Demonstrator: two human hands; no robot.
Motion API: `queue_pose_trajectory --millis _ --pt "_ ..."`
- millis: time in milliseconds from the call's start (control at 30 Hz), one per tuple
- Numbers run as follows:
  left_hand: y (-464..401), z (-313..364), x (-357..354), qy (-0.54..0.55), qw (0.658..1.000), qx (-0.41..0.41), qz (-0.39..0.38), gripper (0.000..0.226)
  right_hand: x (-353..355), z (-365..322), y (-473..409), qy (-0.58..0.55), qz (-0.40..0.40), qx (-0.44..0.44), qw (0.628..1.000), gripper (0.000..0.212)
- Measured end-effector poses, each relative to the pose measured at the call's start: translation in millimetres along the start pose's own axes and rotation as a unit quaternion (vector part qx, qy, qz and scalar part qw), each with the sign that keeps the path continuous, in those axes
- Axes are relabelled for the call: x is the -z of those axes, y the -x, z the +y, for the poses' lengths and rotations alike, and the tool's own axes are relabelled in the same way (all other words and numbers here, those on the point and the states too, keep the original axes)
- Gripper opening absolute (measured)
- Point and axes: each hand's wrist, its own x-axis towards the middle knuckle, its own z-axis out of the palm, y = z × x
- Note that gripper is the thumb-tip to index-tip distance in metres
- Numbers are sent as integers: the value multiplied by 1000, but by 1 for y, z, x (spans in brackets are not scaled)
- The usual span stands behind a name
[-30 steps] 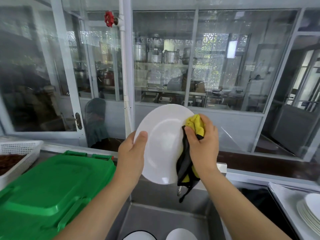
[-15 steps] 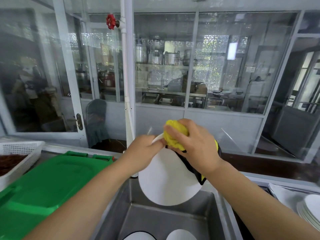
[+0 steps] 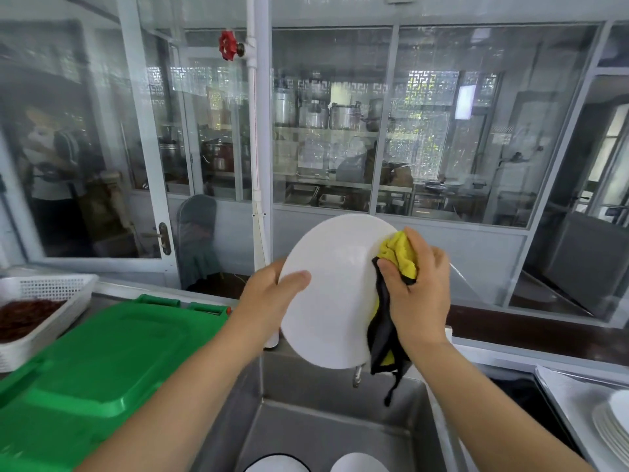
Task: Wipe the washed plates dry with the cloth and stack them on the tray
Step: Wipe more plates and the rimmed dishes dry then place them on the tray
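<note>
Left hand [image 3: 272,294] gripped the plate [image 3: 333,291] by its left rim, thumb across the face, holding it upright above the sink [image 3: 326,420]. Right hand [image 3: 417,291] clutched the cloth [image 3: 398,255] against the plate's right edge. Stacked plates [image 3: 612,427] sat on the tray [image 3: 561,393] at right; a green lid [image 3: 102,356] lay at left.

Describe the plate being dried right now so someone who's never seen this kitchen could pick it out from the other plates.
Find the steel sink in the middle. Held upright above it is a plain white plate, its left rim gripped by the left hand while the right hand presses a yellow and black cloth on its right edge. Unlike the stacked plates at the right, it is the only one in the air.
</note>
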Motion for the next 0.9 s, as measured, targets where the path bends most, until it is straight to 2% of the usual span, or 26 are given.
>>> queue_pose_trajectory --millis 100,233,333,400,500,667,833,900 --pt "-10 10 12 -89 994 34 -62 30 4 -2 -2 80 -47 109 990 56" --pt "-9 9 7 -147 988 14 -48 57 5 -12 -4 151 -40 237 959 56" --pt "-5 9 -6 -187 980 -13 -62 58 -2 -23 -5 170 -50 375 910 45" --pt "-1 9 -10 -188 981 -15 -57 65 -7 -29 -5 174 -59 413 892 43" --pt "3 5 -5 -140 989 -16 -38 63 -5 -30 -7 169 -60 387 904 44" --pt "4 3 7 -17 998 1 57 36 4 -14 1 188 -40 228 954 60" --pt "3 1 2 74 991 11 110 34 -9 -23 25 258 -46 152 953 62" --pt "2 -2 -3 96 987 22 124 33 -15 -32 25 253 -68 160 952 61"
